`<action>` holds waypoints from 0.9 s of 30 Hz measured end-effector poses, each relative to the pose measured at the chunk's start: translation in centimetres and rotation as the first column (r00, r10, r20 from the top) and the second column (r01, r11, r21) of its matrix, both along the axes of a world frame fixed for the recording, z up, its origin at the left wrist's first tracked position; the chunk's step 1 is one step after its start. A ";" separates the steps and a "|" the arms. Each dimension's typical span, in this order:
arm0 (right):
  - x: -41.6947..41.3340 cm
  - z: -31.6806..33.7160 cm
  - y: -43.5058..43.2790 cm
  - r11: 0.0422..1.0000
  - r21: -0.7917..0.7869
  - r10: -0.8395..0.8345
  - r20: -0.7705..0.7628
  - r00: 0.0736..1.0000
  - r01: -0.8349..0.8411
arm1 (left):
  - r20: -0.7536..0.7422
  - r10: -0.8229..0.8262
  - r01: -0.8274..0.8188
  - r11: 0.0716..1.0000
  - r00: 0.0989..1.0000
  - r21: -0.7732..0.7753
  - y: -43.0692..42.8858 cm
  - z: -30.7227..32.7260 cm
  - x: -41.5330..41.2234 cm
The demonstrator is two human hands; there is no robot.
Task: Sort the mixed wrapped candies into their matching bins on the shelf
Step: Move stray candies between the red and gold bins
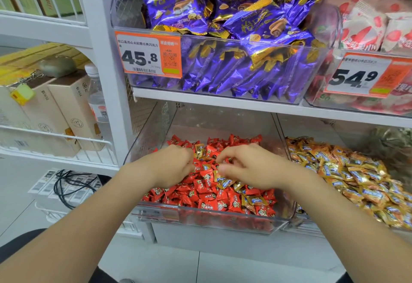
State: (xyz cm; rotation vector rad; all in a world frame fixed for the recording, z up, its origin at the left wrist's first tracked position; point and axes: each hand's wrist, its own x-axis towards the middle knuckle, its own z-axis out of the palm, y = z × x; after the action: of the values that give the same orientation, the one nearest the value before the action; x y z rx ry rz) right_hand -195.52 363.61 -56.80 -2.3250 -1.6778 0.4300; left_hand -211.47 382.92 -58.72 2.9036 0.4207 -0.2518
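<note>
1. Both hands are down on the candy pile with curled fingers. The left hand (176, 164) has its fingertips at one of the strays (199, 150), toward the back of the pile. The right hand (252, 171) is over the middle. I cannot tell whether either hand really pinches a candy, because the fingers are blurred and cover it.
2. The shelf (223, 102) carries clear bins in two rows. On the upper row the purple bin (124, 10) holds purple packs (178, 6) heaped above its rim, with a price tag (147, 55) at its front left corner. The bin to its right holds white-and-red packs (367, 28).
3. On the lower row the red bin (200, 218) holds red candies (200, 193) from the front wall to about the middle, and its back part is bare. The gold bin (312, 128) stands just beside its right wall and holds a heap of gold candies (356, 175).
4. More strays lie among the red ones. A few are under the right hand in the middle (225, 182) and one is near the front right corner (256, 200).
5. I judge each candy to be very light and small, with a glossy, slippery wrapper. A pinch with thumb and forefinger on the crimped end or across the body should hold it. A neighbour may easily come up with it.
</note>
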 end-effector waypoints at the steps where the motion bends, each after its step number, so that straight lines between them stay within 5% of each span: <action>1: -0.3 -0.1 0.0 0.998 -0.052 0.041 0.004 0.999 -0.040 | -0.003 -0.001 0.001 1.000 1.000 -0.009 0.0 0.1 0.0; 8: -0.8 -0.9 0.2 0.965 -0.263 0.037 0.095 0.995 -0.011 | -0.103 0.015 -0.025 0.996 0.995 -0.091 0.9 0.1 -0.4; 19: 0.2 0.4 -0.2 0.987 0.136 -0.096 0.070 0.993 0.086 | 0.044 -0.056 0.062 0.984 0.997 -0.168 0.4 -0.3 -0.5; 27: 0.5 0.4 -0.4 0.979 0.137 -0.148 -0.008 0.989 0.148 | 0.010 -0.033 0.034 0.995 0.999 -0.092 0.3 -0.2 -0.4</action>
State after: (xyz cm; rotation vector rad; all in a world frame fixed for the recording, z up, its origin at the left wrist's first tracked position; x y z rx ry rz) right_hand -195.05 363.20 -56.40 -2.3290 -1.4725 0.2733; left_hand -211.82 383.24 -58.91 2.8220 0.3498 -0.2563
